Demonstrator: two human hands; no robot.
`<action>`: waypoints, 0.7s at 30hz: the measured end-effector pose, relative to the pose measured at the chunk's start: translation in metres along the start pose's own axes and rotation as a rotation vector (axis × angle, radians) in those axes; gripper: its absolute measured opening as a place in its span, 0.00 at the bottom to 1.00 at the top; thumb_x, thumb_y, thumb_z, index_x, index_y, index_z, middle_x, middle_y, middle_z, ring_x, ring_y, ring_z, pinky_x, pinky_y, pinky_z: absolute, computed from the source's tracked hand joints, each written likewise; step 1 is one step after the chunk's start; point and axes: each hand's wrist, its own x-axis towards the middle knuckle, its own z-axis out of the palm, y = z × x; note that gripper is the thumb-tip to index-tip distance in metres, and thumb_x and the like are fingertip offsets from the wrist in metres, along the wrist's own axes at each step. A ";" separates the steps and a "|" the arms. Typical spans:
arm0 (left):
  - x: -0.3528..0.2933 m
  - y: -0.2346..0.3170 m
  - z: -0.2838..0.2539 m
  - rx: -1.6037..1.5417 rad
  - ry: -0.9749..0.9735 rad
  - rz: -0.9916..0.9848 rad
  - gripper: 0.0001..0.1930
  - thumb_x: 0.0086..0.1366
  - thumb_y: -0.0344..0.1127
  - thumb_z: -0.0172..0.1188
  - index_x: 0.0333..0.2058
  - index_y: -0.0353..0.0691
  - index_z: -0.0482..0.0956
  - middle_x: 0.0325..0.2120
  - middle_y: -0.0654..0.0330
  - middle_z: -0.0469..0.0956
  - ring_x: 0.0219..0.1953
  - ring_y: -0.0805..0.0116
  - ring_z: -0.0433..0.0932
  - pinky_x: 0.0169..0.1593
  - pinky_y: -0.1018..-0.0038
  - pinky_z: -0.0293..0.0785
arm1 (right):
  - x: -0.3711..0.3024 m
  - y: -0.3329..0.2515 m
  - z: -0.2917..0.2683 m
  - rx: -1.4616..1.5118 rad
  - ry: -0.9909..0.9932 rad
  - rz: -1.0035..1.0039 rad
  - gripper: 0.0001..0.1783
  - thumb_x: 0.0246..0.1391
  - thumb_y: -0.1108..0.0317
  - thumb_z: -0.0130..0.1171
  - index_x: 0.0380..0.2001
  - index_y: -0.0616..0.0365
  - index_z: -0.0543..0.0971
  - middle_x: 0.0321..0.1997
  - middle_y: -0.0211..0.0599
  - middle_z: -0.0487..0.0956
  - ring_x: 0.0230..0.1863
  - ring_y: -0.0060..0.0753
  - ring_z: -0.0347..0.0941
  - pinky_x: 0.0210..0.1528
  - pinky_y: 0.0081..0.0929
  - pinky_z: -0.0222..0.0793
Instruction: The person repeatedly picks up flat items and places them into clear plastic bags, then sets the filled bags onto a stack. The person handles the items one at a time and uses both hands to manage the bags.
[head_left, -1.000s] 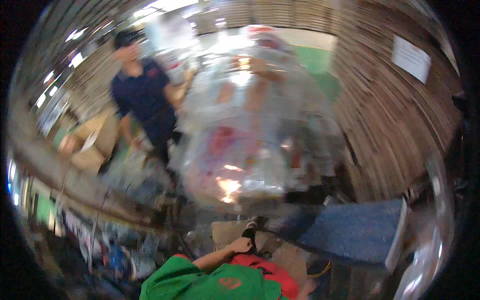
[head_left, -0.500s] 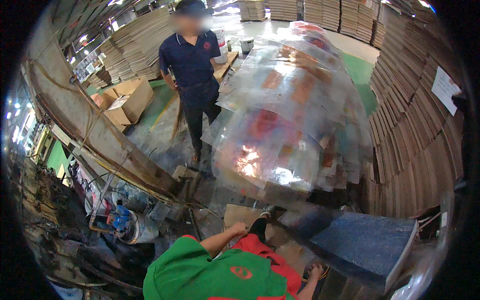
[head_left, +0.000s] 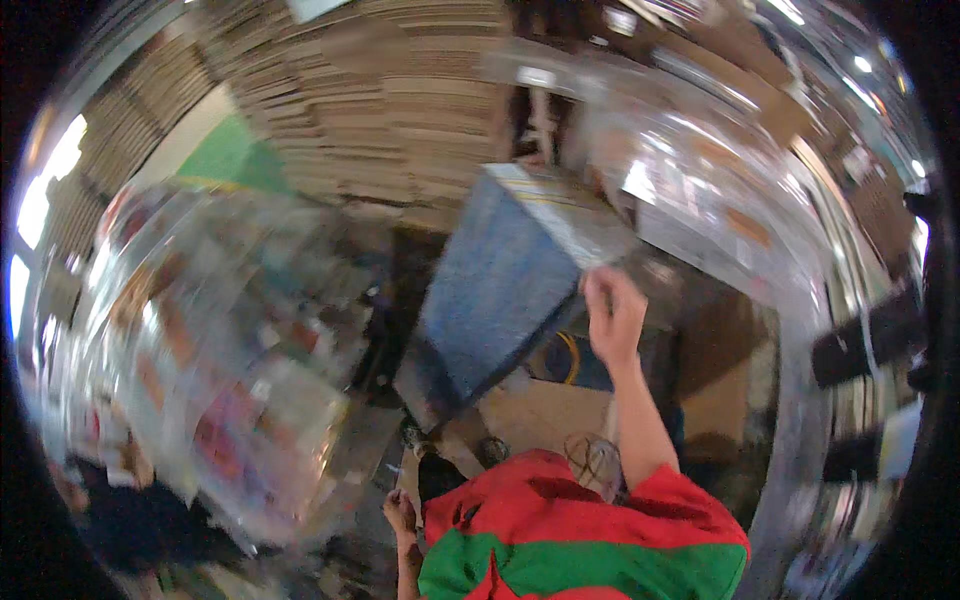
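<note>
My right hand (head_left: 612, 305) is raised at the near corner of a slanted blue board-like surface (head_left: 495, 290) with a pale edge strip (head_left: 545, 215). Its fingers are bent together at that corner. Blur hides whether anything is pinched between them. Below and left of the hand, a yellow loop (head_left: 571, 357) hangs under the blue surface. My left hand (head_left: 400, 512) is low beside my leg, fingers curled in, and nothing shows in it. Brown cardboard (head_left: 535, 405) lies on the floor between my arms.
Clear plastic sheets (head_left: 250, 400) are heaped at left, over coloured pieces. More plastic-covered material (head_left: 700, 180) stands at upper right. Stacks of brown cardboard (head_left: 370, 100) rise along the back. A dark blue shape (head_left: 150, 520), badly blurred, is at lower left.
My view has swung to the right, bringing the blue surface to the middle. My right hand has risen from beside the yellow loop to the surface's corner. My left hand is lower.
</note>
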 end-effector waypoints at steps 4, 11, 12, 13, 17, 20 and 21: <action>0.046 0.059 0.011 0.420 -0.102 0.139 0.14 0.64 0.36 0.59 0.40 0.29 0.81 0.30 0.48 0.82 0.32 0.59 0.80 0.38 0.66 0.74 | 0.084 0.019 -0.049 -0.482 0.185 0.045 0.23 0.53 0.71 0.64 0.53 0.61 0.75 0.54 0.47 0.76 0.56 0.46 0.72 0.55 0.41 0.68; 0.100 0.184 0.052 0.463 -0.133 0.268 0.13 0.67 0.36 0.59 0.42 0.30 0.81 0.33 0.52 0.83 0.36 0.61 0.81 0.42 0.68 0.75 | 0.083 0.063 -0.067 -0.773 -0.304 0.429 0.52 0.45 0.54 0.71 0.70 0.52 0.58 0.73 0.50 0.54 0.74 0.60 0.47 0.70 0.59 0.48; 0.109 0.198 0.056 0.438 -0.153 0.269 0.13 0.68 0.36 0.59 0.42 0.31 0.81 0.33 0.52 0.83 0.36 0.62 0.81 0.43 0.69 0.75 | 0.092 0.068 -0.065 -0.611 -0.216 0.339 0.54 0.45 0.45 0.71 0.70 0.54 0.57 0.73 0.53 0.54 0.74 0.61 0.47 0.71 0.62 0.46; 0.118 0.210 0.065 0.410 -0.178 0.314 0.13 0.68 0.36 0.59 0.42 0.31 0.81 0.33 0.53 0.83 0.36 0.63 0.81 0.42 0.69 0.75 | 0.115 0.077 -0.059 -0.550 -0.209 0.257 0.55 0.45 0.43 0.70 0.70 0.55 0.57 0.73 0.54 0.54 0.74 0.61 0.48 0.70 0.63 0.47; 0.142 0.242 0.078 0.417 -0.280 0.288 0.14 0.68 0.38 0.60 0.42 0.32 0.81 0.32 0.56 0.83 0.35 0.69 0.81 0.42 0.72 0.75 | 0.185 0.095 -0.003 -0.642 -0.189 0.315 0.58 0.43 0.35 0.69 0.69 0.60 0.59 0.72 0.56 0.56 0.74 0.61 0.49 0.69 0.64 0.49; 0.152 0.249 0.079 0.361 -0.340 0.293 0.14 0.69 0.39 0.59 0.43 0.31 0.80 0.32 0.57 0.82 0.34 0.72 0.80 0.41 0.75 0.75 | 0.215 0.101 0.035 -0.935 -0.175 0.358 0.56 0.44 0.35 0.68 0.67 0.63 0.62 0.70 0.55 0.61 0.72 0.61 0.53 0.68 0.63 0.53; 0.153 0.249 0.076 0.284 -0.364 0.347 0.14 0.69 0.39 0.59 0.43 0.31 0.80 0.32 0.58 0.82 0.34 0.73 0.80 0.41 0.75 0.75 | 0.224 0.105 0.051 -1.035 -0.169 0.356 0.55 0.44 0.36 0.68 0.66 0.64 0.63 0.69 0.55 0.62 0.72 0.61 0.55 0.67 0.63 0.54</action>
